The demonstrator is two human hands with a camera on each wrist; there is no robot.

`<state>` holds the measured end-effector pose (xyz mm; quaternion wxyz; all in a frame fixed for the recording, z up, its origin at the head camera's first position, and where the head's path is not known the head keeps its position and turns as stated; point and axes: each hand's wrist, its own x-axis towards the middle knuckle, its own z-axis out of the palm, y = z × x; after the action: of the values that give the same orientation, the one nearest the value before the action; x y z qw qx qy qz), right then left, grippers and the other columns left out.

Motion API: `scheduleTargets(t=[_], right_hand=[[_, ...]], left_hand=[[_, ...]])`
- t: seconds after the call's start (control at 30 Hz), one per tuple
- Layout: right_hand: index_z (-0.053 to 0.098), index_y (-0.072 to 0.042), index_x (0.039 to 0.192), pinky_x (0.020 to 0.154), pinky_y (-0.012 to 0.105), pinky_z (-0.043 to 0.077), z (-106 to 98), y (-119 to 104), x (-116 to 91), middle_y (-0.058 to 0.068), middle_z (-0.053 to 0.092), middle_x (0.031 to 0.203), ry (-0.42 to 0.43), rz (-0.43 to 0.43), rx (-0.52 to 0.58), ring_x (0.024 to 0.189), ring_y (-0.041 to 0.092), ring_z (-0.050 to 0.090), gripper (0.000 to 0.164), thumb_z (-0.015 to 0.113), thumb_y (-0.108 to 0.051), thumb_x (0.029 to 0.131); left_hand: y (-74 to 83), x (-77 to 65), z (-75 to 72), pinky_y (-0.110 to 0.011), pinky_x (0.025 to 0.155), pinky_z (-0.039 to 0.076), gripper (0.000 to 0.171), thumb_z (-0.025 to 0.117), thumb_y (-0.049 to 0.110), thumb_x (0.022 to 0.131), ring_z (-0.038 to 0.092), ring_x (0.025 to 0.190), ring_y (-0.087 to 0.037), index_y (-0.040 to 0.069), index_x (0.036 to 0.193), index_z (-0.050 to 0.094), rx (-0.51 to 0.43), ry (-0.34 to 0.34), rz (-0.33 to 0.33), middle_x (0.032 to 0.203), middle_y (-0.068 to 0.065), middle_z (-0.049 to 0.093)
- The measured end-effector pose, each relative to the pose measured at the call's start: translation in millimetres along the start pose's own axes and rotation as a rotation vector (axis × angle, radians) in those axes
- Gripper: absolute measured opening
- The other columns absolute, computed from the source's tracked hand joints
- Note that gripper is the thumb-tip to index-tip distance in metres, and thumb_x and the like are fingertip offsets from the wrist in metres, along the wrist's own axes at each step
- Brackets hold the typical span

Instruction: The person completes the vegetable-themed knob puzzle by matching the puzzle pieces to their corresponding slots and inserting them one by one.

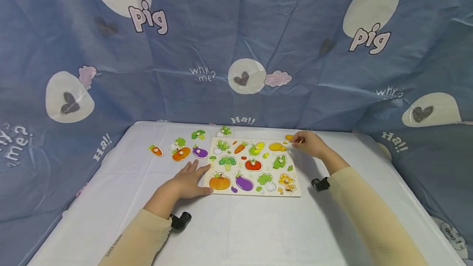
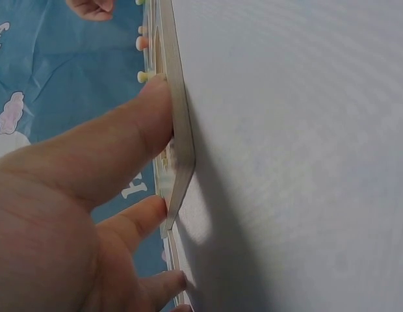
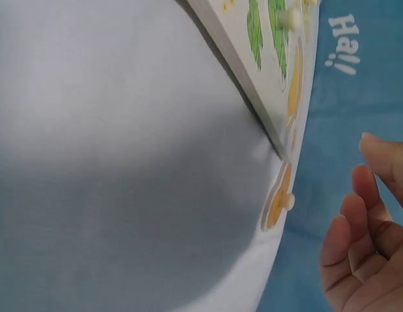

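Observation:
A wooden vegetable puzzle board (image 1: pixel 238 170) lies flat on the white table. My left hand (image 1: pixel 188 182) rests at its left edge, fingers spread; the thumb touches the front-left corner in the left wrist view. Beyond the board's far right corner lies a potato piece (image 1: pixel 289 138), its knob visible in the right wrist view. My right hand (image 1: pixel 308 143) hovers beside that piece, fingers loosely bent and holding nothing. On the board, knobs show on the tomato (image 1: pixel 253 165), mushroom (image 1: pixel 286 182) and corn (image 1: pixel 256 148).
Left of and behind the board lie loose pieces: carrot (image 1: pixel 156 150), pumpkin (image 1: pixel 181 154), eggplant (image 1: pixel 200 152), leafy cabbage (image 1: pixel 179 142), broccoli (image 1: pixel 198 134) and a white-bulbed radish (image 1: pixel 223 131). A blue printed curtain (image 1: pixel 295 106) hangs behind the white table (image 1: pixel 258 233).

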<state>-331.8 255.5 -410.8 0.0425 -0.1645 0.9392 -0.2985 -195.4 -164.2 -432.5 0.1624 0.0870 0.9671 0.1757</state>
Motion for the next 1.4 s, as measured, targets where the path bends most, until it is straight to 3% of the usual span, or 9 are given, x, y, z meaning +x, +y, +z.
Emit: scheduleTargets(t=[0.47, 0.77, 1.03, 1.4], right_hand=[[0.068, -0.001, 0.113, 0.074, 0.034, 0.05, 8, 10, 23, 0.015, 0.064, 0.106, 0.112, 0.177, 0.053, 0.092, 0.028, 0.058, 0.02, 0.062, -0.015, 0.1], [0.065, 0.001, 0.117, 0.079, 0.037, 0.052, 15, 11, 34, 0.019, 0.063, 0.11, 0.107, 0.25, 0.054, 0.09, 0.028, 0.062, 0.022, 0.059, -0.013, 0.101], [0.065, 0.0, 0.122, 0.097, 0.045, 0.047, 19, 15, 39, 0.022, 0.057, 0.124, 0.101, 0.349, 0.049, 0.109, 0.034, 0.051, 0.025, 0.06, -0.013, 0.101], [0.066, 0.001, 0.119, 0.09, 0.043, 0.049, 25, 19, 47, 0.022, 0.058, 0.119, 0.086, 0.335, 0.029, 0.103, 0.032, 0.053, 0.023, 0.062, -0.01, 0.099]], left_hand=[[-0.5, -0.9, -0.9, -0.066, 0.116, 0.014, 0.087, 0.073, 0.053, 0.085, 0.011, 0.148, -0.051, 0.016, 0.155, 0.039, 0.004, 0.006, 0.006, 0.162, -0.029, 0.016], [-0.3, -1.5, -2.1, -0.066, 0.116, 0.015, 0.086, 0.073, 0.053, 0.086, 0.011, 0.148, -0.051, 0.016, 0.155, 0.038, 0.004, -0.002, 0.008, 0.162, -0.028, 0.016], [-0.8, -1.3, -2.1, -0.066, 0.116, 0.014, 0.086, 0.073, 0.054, 0.085, 0.011, 0.148, -0.051, 0.017, 0.156, 0.038, 0.006, -0.009, 0.005, 0.162, -0.028, 0.016], [-2.4, 0.6, -0.2, -0.065, 0.117, 0.015, 0.086, 0.072, 0.054, 0.085, 0.01, 0.149, -0.049, 0.019, 0.156, 0.038, 0.011, -0.008, -0.009, 0.163, -0.026, 0.016]])
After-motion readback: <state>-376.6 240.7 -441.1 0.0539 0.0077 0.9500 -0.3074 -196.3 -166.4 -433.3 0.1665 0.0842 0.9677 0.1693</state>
